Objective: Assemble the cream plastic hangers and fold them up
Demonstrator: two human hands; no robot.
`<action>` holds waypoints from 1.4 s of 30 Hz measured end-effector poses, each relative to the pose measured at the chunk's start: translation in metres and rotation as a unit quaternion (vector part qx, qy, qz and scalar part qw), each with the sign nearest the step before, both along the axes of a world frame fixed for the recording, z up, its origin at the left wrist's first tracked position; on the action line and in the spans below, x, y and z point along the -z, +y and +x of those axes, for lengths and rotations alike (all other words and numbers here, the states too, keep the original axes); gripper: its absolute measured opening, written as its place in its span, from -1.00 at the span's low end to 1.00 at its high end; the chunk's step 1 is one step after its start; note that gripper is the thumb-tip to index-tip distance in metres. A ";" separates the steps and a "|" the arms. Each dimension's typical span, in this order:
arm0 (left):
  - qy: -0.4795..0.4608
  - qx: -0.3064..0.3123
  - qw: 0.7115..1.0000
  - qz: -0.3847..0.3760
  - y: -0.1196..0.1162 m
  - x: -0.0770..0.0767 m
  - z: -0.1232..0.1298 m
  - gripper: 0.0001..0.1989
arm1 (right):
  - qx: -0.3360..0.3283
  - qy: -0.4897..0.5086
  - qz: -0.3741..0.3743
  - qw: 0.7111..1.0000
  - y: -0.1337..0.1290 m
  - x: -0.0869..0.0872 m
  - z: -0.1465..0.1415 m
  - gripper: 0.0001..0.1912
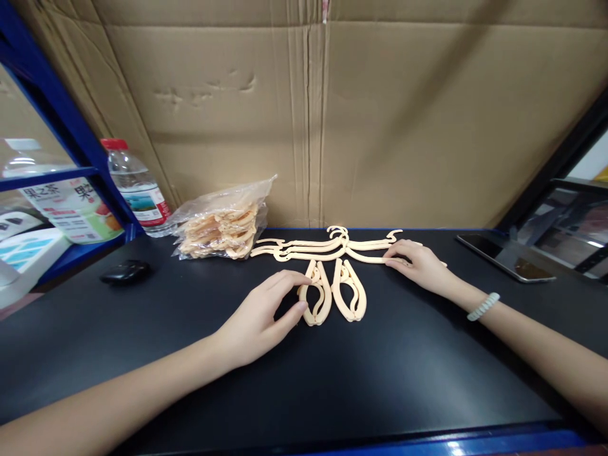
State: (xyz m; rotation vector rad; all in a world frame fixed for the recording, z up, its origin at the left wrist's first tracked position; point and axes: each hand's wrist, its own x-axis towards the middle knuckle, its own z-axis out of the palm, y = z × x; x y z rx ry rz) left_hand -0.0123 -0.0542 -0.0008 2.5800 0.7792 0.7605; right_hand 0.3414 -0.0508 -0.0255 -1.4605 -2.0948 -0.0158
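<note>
Two folded cream travel hangers lie side by side on the black table, a left folded hanger (323, 310) and a right folded hanger (361, 297). My left hand (259, 316) is at the left one, its thumb and forefinger apart and touching or nearly touching its left edge. Behind them, unfolded hangers (313, 256) lie stretched out in a row, overlapping, with their hooks toward the cardboard. My right hand (420, 266) pinches the right arm of the nearest unfolded hanger between thumb and fingers. Part of the hangers' right ends is hidden behind that hand.
A clear plastic bag (221, 225) of folded hangers sits at the back left, beside a red-capped water bottle (142, 193). A black mouse (126, 272) lies on the left. At right is a phone (506, 256). A cardboard wall (403, 114) closes off the back.
</note>
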 end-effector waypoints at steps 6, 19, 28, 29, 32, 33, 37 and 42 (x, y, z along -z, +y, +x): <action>-0.028 -0.025 0.999 -0.029 0.000 -0.001 -0.001 -0.74 | 0.052 0.050 0.026 0.997 -0.005 -0.008 0.001 -0.79; -0.234 -0.098 0.933 -0.257 0.008 0.005 0.002 -0.59 | 0.043 0.193 0.024 0.980 -0.014 -0.032 0.003 -0.74; -0.280 -0.105 0.911 -0.285 0.003 0.004 0.004 -0.27 | -0.007 0.112 0.017 0.994 -0.025 -0.030 -0.022 -0.84; -0.270 -0.105 0.916 -0.276 0.003 0.004 0.004 -0.25 | -0.017 0.098 0.015 0.995 -0.027 -0.030 -0.025 -0.85; -0.223 -0.111 0.940 -0.234 0.002 0.003 0.004 -0.26 | -0.042 0.071 0.011 0.997 -0.031 -0.031 -0.032 -0.87; -0.205 -0.113 0.947 -0.219 0.002 0.002 0.003 -0.27 | -0.047 0.067 0.013 0.997 -0.032 -0.032 -0.034 -0.87; -0.168 -0.096 0.964 -0.182 0.001 0.000 0.003 -0.36 | -0.047 0.063 0.031 0.996 -0.034 -0.033 -0.036 -0.86; -0.146 -0.077 0.972 -0.168 0.002 0.001 0.003 -0.50 | -0.049 0.057 0.036 0.997 -0.034 -0.033 -0.034 -0.86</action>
